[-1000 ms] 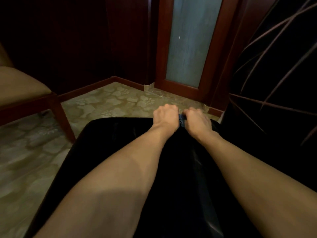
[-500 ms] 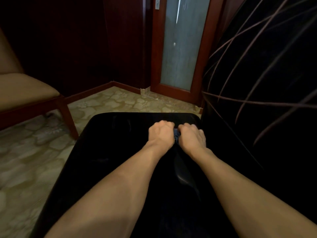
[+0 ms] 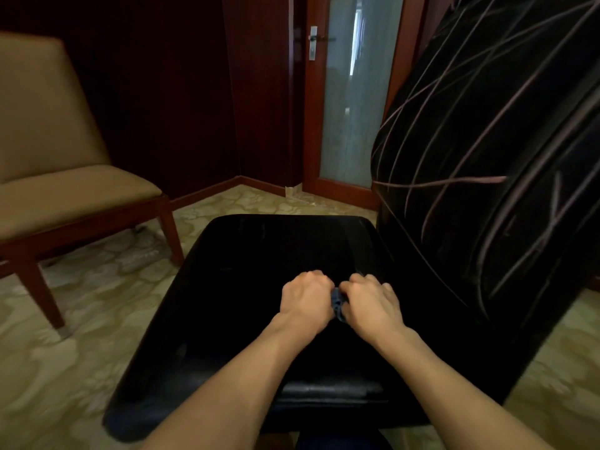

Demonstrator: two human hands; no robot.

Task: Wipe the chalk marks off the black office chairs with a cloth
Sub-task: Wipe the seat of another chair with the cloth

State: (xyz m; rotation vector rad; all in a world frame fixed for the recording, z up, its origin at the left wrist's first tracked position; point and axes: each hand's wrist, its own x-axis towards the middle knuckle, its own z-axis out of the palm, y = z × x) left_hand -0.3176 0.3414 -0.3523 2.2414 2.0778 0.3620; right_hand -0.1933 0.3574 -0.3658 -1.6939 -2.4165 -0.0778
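Both fists, left hand (image 3: pixel 305 298) and right hand (image 3: pixel 370 303), clutch a small dark cloth (image 3: pixel 337 303) bunched between them on the black chair seat (image 3: pixel 259 254). Soft, light, best gripped wadded. Chalk marks (image 3: pixel 454 183) streak the backrest at right.

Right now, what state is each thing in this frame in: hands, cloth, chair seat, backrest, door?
Left hand: fingers curled, gripping the cloth.
Right hand: fingers curled, gripping the cloth.
Cloth: bunched between both hands, pressed on the seat.
Seat: no chalk lines visible.
Backrest: covered in chalk lines, not yet wiped.
Door: closed.
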